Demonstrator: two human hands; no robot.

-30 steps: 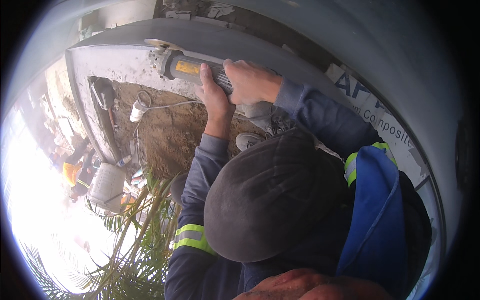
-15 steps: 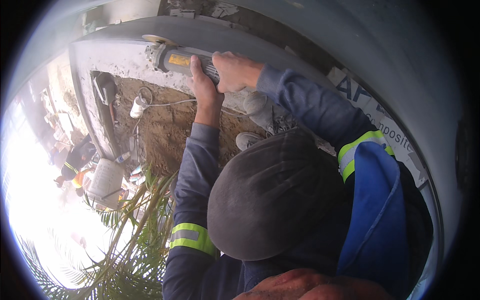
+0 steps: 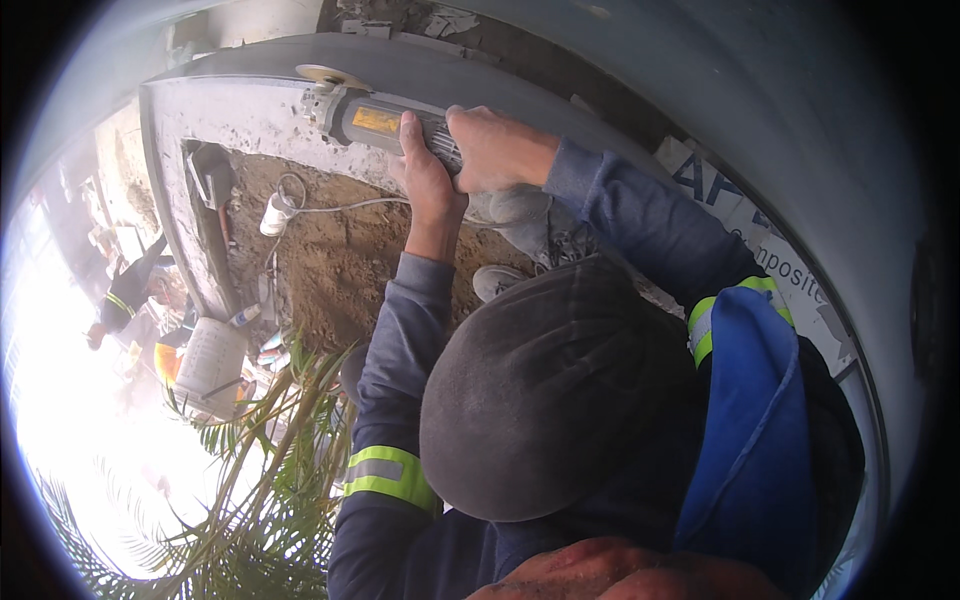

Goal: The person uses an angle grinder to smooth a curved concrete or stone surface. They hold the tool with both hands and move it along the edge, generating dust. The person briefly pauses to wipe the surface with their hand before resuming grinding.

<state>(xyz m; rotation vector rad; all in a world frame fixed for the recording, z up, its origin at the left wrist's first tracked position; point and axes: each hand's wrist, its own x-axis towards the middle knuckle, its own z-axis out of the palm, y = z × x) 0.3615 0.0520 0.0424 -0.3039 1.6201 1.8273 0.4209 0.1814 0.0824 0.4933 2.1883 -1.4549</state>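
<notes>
My left hand point(image 3: 432, 190) is wrapped around the body of an angle grinder point(image 3: 377, 120), its thumb lying along the top. Just to the right, my right hand point(image 3: 497, 150) grips the rear of the same tool. The grinder is grey with a yellow label. Its pale thin disc point(image 3: 328, 76) is at the top edge of a whitish, rough-faced concrete border point(image 3: 240, 115). Whether the disc touches the border or spins, I cannot tell. My palms and several fingers are hidden behind the tool.
Inside the border lies brown soil point(image 3: 330, 250), with a white cable point(image 3: 350, 207) and a white cylindrical piece point(image 3: 277, 214) on it. A grey-headed tool point(image 3: 208, 178) leans in the corner. Further left are a white bucket point(image 3: 212, 360), palm fronds point(image 3: 280, 450) and another person point(image 3: 125, 295).
Both my hands and the grinder have shifted slightly right along the border. At the far left, the other person has moved and changed posture.
</notes>
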